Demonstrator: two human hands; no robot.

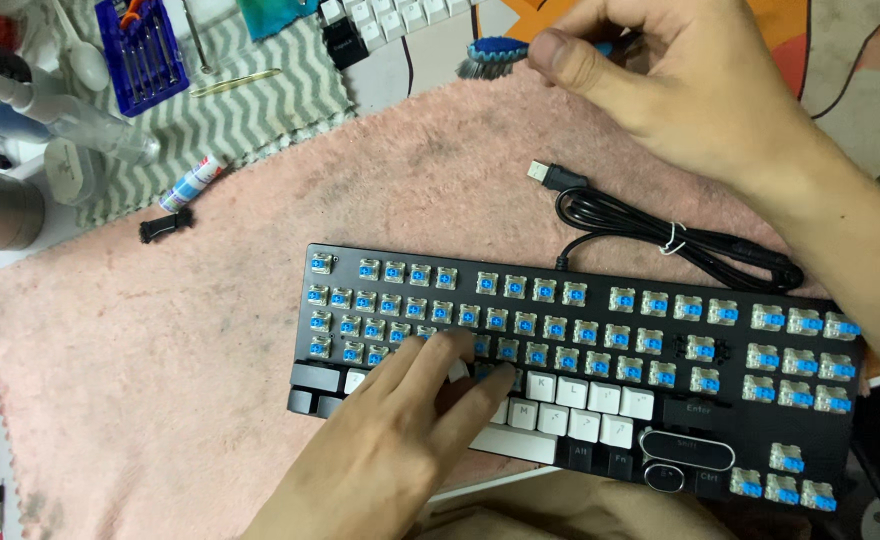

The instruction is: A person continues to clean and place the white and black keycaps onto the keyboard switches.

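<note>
- Pink towel point(210, 340) covers the worktop and carries a black keyboard point(570, 375), which lies upside down from the wearer's viewpoint
- Most keycaps are removed, exposing blue-stemmed switches point(525, 325); a cluster of white keycaps point(580, 405) remains along the near edge
- Left hand point(400, 440) lies flat on the near-left part of the keyboard, fingers point(480, 385) extended and spread, pressing on the switches and keycaps; nothing is gripped
- Right hand point(660, 80) is raised over the far edge of the towel, fingers closed around the handle of a blue brush point(495, 55), bristles pointing down just above the towel
- Black cable point(660, 235) is coiled and tied behind the keyboard, its plug point(550, 175) lying free on the towel
- Grey zigzag cloth point(260, 100) at far left holds a blue screwdriver set point(142, 50), tweezers point(235, 82) and a small tube point(192, 182)
- Loose white keycaps point(390, 18) lie at the far edge, beyond the brush
</note>
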